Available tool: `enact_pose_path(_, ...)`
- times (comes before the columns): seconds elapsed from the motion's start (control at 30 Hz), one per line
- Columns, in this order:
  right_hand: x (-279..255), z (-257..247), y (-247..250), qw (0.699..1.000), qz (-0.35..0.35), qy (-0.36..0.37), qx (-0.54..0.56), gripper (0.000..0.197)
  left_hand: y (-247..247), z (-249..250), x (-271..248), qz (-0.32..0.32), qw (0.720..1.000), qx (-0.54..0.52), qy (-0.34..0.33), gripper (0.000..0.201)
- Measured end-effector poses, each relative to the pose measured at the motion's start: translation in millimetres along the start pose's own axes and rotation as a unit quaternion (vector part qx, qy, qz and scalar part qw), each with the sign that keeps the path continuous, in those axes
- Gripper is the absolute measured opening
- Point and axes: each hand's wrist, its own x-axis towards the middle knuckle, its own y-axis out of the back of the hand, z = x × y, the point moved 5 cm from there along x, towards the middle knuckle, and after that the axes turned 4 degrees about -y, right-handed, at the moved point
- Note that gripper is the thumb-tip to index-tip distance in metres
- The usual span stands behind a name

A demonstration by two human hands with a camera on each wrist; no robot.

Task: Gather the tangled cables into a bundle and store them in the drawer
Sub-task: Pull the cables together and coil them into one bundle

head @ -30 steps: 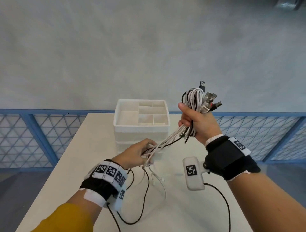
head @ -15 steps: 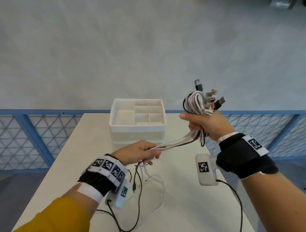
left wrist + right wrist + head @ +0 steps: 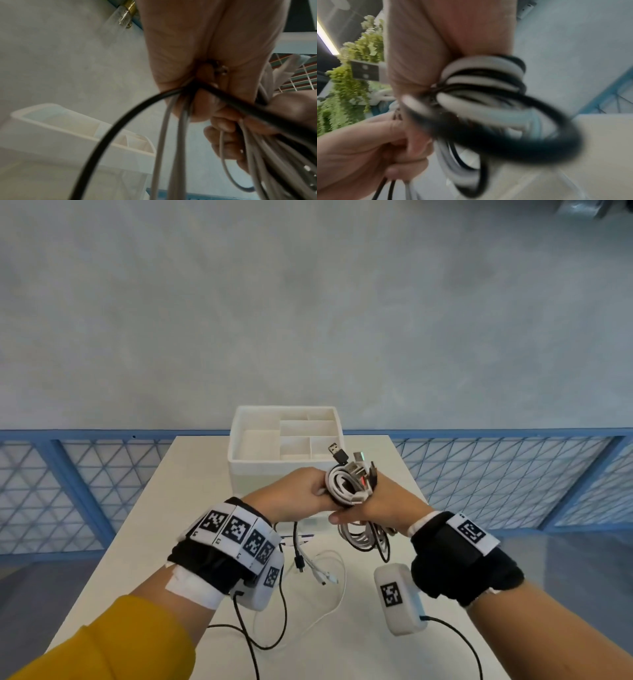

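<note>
A bundle of white and black cables (image 3: 347, 486) is wound in loops, with several USB plugs (image 3: 337, 451) sticking up from it. My right hand (image 3: 375, 505) grips the coil, and more loops (image 3: 366, 537) hang below it. My left hand (image 3: 298, 496) meets it from the left and pinches the cable strands (image 3: 173, 121). Loose cable ends (image 3: 315, 571) trail down onto the white table (image 3: 164, 508). Just behind the hands stands the white drawer unit (image 3: 286, 453), its top tray divided into compartments. In the right wrist view the blurred coil (image 3: 488, 108) fills the middle.
A blue lattice railing (image 3: 68, 487) runs behind the table on both sides, against a grey wall. Black sensor leads (image 3: 274, 635) from my wrist units lie across the near tabletop. The table's left edge and right edge are close to my forearms.
My right hand came down and left with the coil. My left hand rose to meet it in front of the drawer unit. The stretched strands between them now hang as loops.
</note>
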Motion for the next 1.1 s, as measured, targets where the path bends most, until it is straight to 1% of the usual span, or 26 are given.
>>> enact_pose_path(0.07, -1, 2, 0, 1.0, 0.012, -0.007, 0.025, 0.035, 4, -2, 0, 0.023, 0.997, -0.077, 0.002, 0.021)
enact_pose_path(0.13, -4, 1, 2, 0.999, 0.023, 0.001, 0.034, 0.034, 12, -11, -3, 0.025, 0.989, -0.143, 0.02, 0.022)
enact_pose_path(0.23, -5, 6, 14, 0.996, 0.058, -0.003, 0.072, 0.032, 18, -34, -13, -0.019, 0.994, -0.101, 0.04, 0.006)
enact_pose_path(0.3, -3, 15, 24, 0.992, 0.094, -0.003, 0.08, 0.032, 17, -47, -20, -0.017, 0.993, -0.104, 0.055, 0.015)
enact_pose_path(0.37, 1, 21, 30, 0.99, 0.126, -0.014, 0.062, 0.039, 15, -51, -23, 0.008, 0.986, -0.157, 0.052, 0.022)
enact_pose_path(0.43, 5, 23, 29, 0.992, 0.117, -0.022, 0.052, 0.026, 13, -48, -22, 0.02, 0.978, -0.202, 0.04, 0.024)
enact_pose_path(0.47, 6, 23, 26, 0.993, 0.105, -0.024, 0.043, 0.023, 13, -47, -21, 0.021, 0.977, -0.211, 0.035, 0.025)
enact_pose_path(0.5, 9, 24, 25, 0.994, 0.101, -0.024, 0.03, 0.023, 13, -45, -20, 0.021, 0.977, -0.209, 0.035, 0.026)
enact_pose_path(0.57, 12, 22, 21, 0.995, 0.094, -0.022, -0.01, 0.037, 14, -43, -18, 0.027, 0.978, -0.206, 0.038, 0.027)
enact_pose_path(0.6, 13, 19, 19, 0.996, 0.086, -0.02, -0.021, 0.041, 14, -41, -17, 0.03, 0.977, -0.21, 0.033, 0.028)
enact_pose_path(0.63, 14, 17, 17, 0.997, 0.077, -0.014, -0.023, 0.039, 13, -39, -16, 0.034, 0.975, -0.218, 0.028, 0.028)
enact_pose_path(0.7, 12, 9, 12, 0.998, 0.064, 0.005, -0.01, 0.031, 10, -35, -13, 0.052, 0.965, -0.258, 0.018, 0.028)
enact_pose_path(0.77, 10, 6, 7, 0.997, 0.056, 0.008, 0.045, 0.03, 7, -33, -10, 0.083, 0.953, -0.29, 0.014, 0.027)
enact_pose_path(0.83, 8, 7, 0, 0.991, 0.041, 0.001, 0.13, 0.041, 4, -33, -9, 0.113, 0.954, -0.278, 0.019, 0.023)
enact_pose_path(0.9, 7, 7, -6, 0.985, 0.031, -0.006, 0.167, 0.045, 0, -31, -8, 0.126, 0.968, -0.217, 0.023, 0.023)
enact_pose_path(1.0, 4, -1, -9, 0.986, 0.05, 0.011, 0.16, 0.037, -2, -25, -5, 0.147, 0.974, -0.172, 0.019, 0.032)
enact_pose_path(1.1, 2, -11, -7, 0.983, 0.091, 0.046, 0.155, 0.029, -4, -21, -2, 0.132, 0.973, -0.187, 0.022, 0.033)
